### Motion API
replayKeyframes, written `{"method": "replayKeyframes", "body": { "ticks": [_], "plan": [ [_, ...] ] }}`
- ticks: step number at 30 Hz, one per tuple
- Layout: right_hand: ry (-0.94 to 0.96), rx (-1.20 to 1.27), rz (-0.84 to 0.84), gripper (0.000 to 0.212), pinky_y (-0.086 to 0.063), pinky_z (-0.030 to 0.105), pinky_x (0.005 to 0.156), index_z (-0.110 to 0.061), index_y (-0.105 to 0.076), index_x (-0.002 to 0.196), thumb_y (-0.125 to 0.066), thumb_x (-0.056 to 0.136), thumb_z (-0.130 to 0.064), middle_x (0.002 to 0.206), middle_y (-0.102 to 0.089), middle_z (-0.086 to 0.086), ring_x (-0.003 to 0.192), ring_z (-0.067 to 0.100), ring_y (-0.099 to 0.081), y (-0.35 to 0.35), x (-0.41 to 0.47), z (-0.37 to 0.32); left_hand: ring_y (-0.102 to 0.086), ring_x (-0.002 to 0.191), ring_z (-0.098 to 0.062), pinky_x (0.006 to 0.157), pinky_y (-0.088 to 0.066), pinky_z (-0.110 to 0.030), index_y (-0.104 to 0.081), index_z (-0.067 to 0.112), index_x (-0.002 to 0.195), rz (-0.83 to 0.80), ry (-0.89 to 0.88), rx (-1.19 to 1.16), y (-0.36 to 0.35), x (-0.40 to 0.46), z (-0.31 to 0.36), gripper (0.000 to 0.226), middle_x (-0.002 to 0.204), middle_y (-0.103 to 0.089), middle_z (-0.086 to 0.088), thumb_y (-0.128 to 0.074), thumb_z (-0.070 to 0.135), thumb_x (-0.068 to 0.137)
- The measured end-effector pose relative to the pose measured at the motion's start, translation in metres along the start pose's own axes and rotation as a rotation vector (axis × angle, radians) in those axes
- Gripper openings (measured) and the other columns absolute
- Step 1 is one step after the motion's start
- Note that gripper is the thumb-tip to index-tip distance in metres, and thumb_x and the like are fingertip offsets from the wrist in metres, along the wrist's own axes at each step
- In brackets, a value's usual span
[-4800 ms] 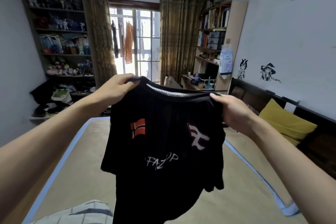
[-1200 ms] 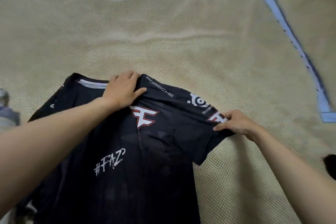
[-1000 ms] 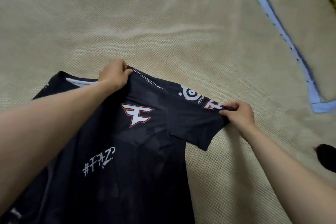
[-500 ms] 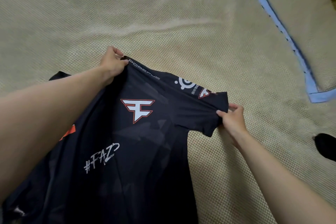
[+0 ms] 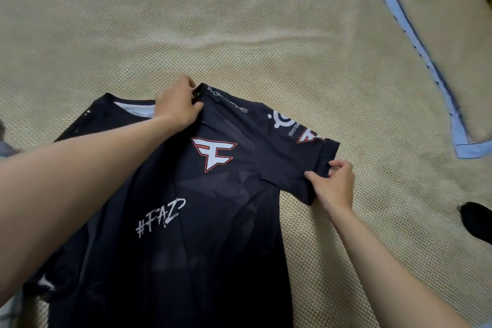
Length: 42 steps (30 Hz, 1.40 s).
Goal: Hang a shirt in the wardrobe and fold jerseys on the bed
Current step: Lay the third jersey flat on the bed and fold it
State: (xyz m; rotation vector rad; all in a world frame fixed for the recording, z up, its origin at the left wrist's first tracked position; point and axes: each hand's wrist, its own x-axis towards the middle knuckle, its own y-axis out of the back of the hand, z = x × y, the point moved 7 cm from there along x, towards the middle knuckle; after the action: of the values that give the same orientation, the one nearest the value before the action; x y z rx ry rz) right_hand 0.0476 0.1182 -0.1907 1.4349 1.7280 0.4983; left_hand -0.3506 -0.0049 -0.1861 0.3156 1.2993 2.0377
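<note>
A black jersey (image 5: 191, 234) with a white and red logo and white lettering lies front up on the woven beige bed mat (image 5: 239, 34). My left hand (image 5: 177, 105) grips the jersey's shoulder seam beside the white-lined collar. My right hand (image 5: 334, 184) pinches the hem of the right sleeve between thumb and fingers, and the sleeve is stretched out to the right. The jersey's left half is hidden under my left forearm.
A beige pillow (image 5: 452, 42) with a light blue border lies at the upper right. A small black object (image 5: 476, 220) sits at the right edge of the mat. Some grey cloth (image 5: 6, 146) shows at the left edge.
The jersey, held up in the air earlier, now lies on the mat. Over the last second both hands have pulled the shoulder and sleeve apart, spreading the sleeve flatter.
</note>
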Motion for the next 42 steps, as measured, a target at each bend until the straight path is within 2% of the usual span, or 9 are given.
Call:
{"method": "replayKeyframes", "body": {
  "ticks": [4,9,14,21,24,28,32,38,42],
  "plan": [
    [-0.178,0.049,0.03,0.056,-0.048,0.034,0.096,-0.011,-0.071,0.108,-0.085,0.071,-0.051,0.115,-0.07,0.006,0.11,0.027,-0.065,0.009,0.022,-0.008,-0.063,0.104,-0.031,0.09,-0.049,-0.038,-0.063,0.011,0.1,-0.07,0.112,-0.14,-0.008,0.004,-0.011,0.032,0.104,-0.068,-0.011,-0.073,0.039,0.086],
    [-0.224,0.21,0.045,0.029,-0.055,0.035,0.088,-0.02,-0.065,0.063,-0.087,0.074,-0.035,0.082,-0.07,0.002,0.086,0.024,-0.067,0.008,0.044,-0.014,-0.064,0.101,-0.027,0.087,-0.046,-0.032,-0.062,0.02,0.093,-0.054,0.139,-0.258,-0.005,0.015,-0.004,0.013,0.101,-0.069,-0.007,-0.071,0.027,0.089],
    [-0.34,0.726,-0.033,0.024,-0.041,0.024,0.046,-0.018,-0.057,0.073,-0.072,0.091,-0.014,0.062,-0.058,-0.002,0.049,0.011,-0.049,-0.004,0.06,-0.011,-0.062,0.092,-0.015,0.081,-0.043,-0.02,-0.068,0.021,0.104,0.104,0.275,-0.46,0.006,0.03,-0.008,0.016,0.094,-0.067,0.0,-0.072,0.019,0.089],
    [-0.467,0.908,0.034,0.009,-0.057,0.029,0.057,-0.016,-0.058,0.093,-0.059,0.101,-0.012,0.079,-0.066,0.002,0.064,0.015,-0.061,-0.005,0.079,0.004,-0.064,0.092,-0.016,0.079,-0.05,-0.024,-0.061,0.029,0.077,0.161,0.421,-0.611,-0.002,0.041,-0.02,0.018,0.099,-0.07,0.0,-0.074,0.018,0.084],
    [-0.417,0.84,0.017,0.004,-0.057,0.028,0.056,-0.017,-0.059,0.103,-0.059,0.102,-0.02,0.093,-0.071,0.005,0.069,0.015,-0.065,-0.007,0.076,-0.001,-0.063,0.089,-0.014,0.076,-0.048,-0.021,-0.061,0.028,0.078,0.159,0.402,-0.62,-0.009,0.043,-0.017,0.019,0.1,-0.07,-0.001,-0.068,0.012,0.086],
    [-0.213,0.496,-0.137,0.057,-0.056,0.027,0.063,-0.016,-0.047,0.125,-0.081,0.084,-0.037,0.108,-0.066,-0.003,0.085,0.009,-0.066,-0.007,0.056,-0.02,-0.062,0.086,-0.014,0.077,-0.05,-0.022,-0.065,0.024,0.096,0.118,0.336,-0.567,-0.012,0.043,-0.011,0.02,0.095,-0.068,0.002,-0.063,0.008,0.085],
    [-0.054,0.292,-0.333,0.077,-0.054,0.022,0.071,-0.023,-0.031,0.133,-0.084,0.079,-0.008,0.102,-0.071,0.001,0.087,0.009,-0.071,-0.003,0.038,-0.018,-0.059,0.085,-0.013,0.079,-0.047,-0.023,-0.068,0.018,0.107,0.074,0.255,-0.484,-0.012,0.044,-0.007,0.022,0.085,-0.062,0.005,-0.067,0.008,0.087],
    [-0.053,0.195,-0.021,0.057,-0.051,0.044,0.101,-0.022,-0.04,0.128,-0.074,0.086,-0.005,0.102,-0.069,0.005,0.097,0.022,-0.068,0.023,0.042,-0.005,-0.062,0.092,-0.019,0.088,-0.052,-0.031,-0.063,0.018,0.11,-0.078,0.198,-0.497,-0.007,0.028,-0.005,0.033,0.101,-0.065,-0.003,-0.069,0.001,0.083],
    [0.141,-0.018,0.093,0.046,-0.046,0.035,0.084,-0.016,-0.045,0.121,-0.074,0.085,-0.019,0.12,-0.054,0.008,0.097,0.019,-0.054,0.022,0.016,-0.043,-0.062,0.09,-0.02,0.085,-0.05,-0.031,-0.06,0.017,0.106,-0.094,0.163,-0.426,0.018,0.002,-0.031,0.032,0.101,-0.066,-0.002,-0.064,-0.001,0.081]
  ]
}}
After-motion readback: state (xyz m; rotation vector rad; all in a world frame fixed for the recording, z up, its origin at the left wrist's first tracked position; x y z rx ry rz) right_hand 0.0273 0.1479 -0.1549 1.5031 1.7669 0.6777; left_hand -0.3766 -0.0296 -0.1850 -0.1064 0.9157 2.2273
